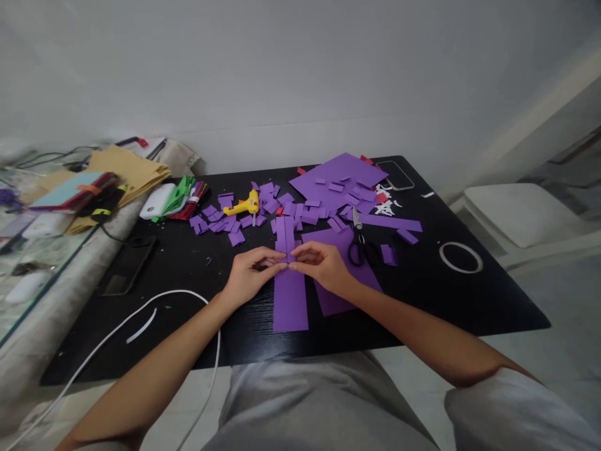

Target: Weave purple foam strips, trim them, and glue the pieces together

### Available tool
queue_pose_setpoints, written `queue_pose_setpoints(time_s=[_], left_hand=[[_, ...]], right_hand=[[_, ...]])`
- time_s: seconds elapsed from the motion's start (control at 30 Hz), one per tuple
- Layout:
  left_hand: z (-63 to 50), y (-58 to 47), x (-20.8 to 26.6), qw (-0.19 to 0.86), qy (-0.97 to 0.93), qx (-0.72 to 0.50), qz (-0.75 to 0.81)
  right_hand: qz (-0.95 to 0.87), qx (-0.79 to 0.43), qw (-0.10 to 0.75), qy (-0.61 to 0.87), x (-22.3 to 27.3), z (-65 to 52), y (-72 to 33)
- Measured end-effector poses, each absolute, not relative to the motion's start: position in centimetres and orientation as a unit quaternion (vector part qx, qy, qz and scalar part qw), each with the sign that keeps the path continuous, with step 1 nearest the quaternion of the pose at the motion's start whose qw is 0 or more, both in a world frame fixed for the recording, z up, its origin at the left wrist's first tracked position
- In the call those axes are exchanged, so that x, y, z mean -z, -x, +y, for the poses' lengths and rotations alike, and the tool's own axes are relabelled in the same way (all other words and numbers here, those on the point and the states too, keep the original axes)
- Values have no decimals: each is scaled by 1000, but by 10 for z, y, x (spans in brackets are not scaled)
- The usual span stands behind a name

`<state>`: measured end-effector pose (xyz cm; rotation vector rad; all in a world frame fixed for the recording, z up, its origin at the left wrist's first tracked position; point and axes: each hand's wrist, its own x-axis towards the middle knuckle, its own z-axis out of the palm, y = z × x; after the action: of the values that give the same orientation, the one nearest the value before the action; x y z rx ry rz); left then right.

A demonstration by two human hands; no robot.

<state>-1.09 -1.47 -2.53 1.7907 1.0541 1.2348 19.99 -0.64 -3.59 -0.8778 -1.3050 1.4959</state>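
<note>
My left hand [257,268] and my right hand [321,265] meet fingertip to fingertip over a purple paper strip [290,307]. Both pinch at the strip's middle, where a fold or narrow upper section [285,229] runs away from me. Thumbs and forefingers are closed on the paper; the exact grip between them is partly hidden. A wider purple sheet [335,300] lies under my right hand and wrist. Just beyond that hand rest black-handled scissors [360,247], blades pointing away.
Many small purple pieces [236,237] lie scattered past my hands, around a yellow glue gun [243,205]. A large purple sheet [335,170] is at the back. A tape ring [461,257] sits right, a phone [126,266] left. A white cable [141,316] crosses the black table [422,300].
</note>
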Motion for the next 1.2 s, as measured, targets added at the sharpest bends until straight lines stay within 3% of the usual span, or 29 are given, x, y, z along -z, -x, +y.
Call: queue_pose_setpoints(time_s=[0.3, 0.9, 1.2], left_hand=[[-15, 10, 22, 360, -689, -485, 400], [-15, 10, 22, 344, -702, -471, 409], [-15, 11, 25, 336, -720, -456, 400]], right_hand=[[-645, -480, 472, 362, 38, -8, -205], [-606, -530, 460, 376, 32, -12, -203], [-478, -635, 478, 374, 27, -8, -198]])
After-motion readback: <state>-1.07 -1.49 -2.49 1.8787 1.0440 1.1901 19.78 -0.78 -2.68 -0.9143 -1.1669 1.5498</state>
